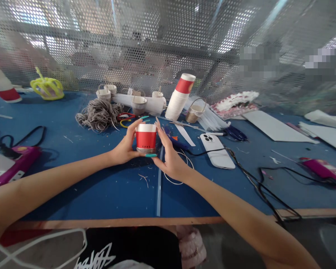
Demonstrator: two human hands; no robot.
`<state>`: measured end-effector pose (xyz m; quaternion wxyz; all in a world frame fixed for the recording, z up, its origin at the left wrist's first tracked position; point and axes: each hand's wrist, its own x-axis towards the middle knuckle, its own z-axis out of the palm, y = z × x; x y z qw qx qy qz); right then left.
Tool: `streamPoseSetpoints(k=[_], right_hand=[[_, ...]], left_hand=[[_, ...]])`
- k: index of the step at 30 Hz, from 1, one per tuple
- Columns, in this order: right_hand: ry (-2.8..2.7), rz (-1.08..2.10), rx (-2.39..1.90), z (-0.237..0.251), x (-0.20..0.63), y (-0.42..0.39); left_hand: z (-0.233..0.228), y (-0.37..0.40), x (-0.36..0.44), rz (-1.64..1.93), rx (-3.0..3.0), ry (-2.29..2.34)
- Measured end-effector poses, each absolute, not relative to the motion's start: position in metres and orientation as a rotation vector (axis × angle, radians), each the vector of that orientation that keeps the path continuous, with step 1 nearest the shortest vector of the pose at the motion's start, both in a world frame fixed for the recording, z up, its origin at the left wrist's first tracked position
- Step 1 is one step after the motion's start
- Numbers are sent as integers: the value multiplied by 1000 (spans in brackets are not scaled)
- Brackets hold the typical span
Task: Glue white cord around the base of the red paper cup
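A red and white paper cup (146, 138) is held between my two hands, just above the blue tabletop. Grey-brown cord seems to go round the cup's lower end. My left hand (126, 146) grips the cup from the left, its thumb along the lower edge and its index finger near the top. From the right, my right hand (170, 158) presses against the cup, thumb below and fingers raised along the side. Behind the cup lie a grey cord bundle (99, 115) and scissors with red and yellow handles (125, 120). A clear glue stick (159, 190) lies below the cup.
A leaning stack of paper cups (177, 102) stands behind, near small cord-wrapped baskets (195, 112). To the right lie a white phone (217, 151), black cables (248, 179) and a purple power strip (326, 172). Another purple strip (25, 158) sits left. A perforated metal screen (145, 48) closes the back.
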<state>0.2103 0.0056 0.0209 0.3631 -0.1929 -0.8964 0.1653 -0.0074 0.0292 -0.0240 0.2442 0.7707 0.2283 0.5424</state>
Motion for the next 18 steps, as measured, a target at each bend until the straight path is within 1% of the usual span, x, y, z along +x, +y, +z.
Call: streamPoseSetpoints(k=[6,12,15,18], right_hand=[[-2210,429,-577,17,211,6],[-2038,605,-703,20,210,3],[-1947,626,-775,24,210,-1],[-1956,692,-708,29,215,-5]], left_hand=[[-24,27,-5,1682,2079,679],[-21,28,-5,1749,2030,753],[-18,27,-4,1782,1966,740],[-17,26,-2,1841,1885,784]])
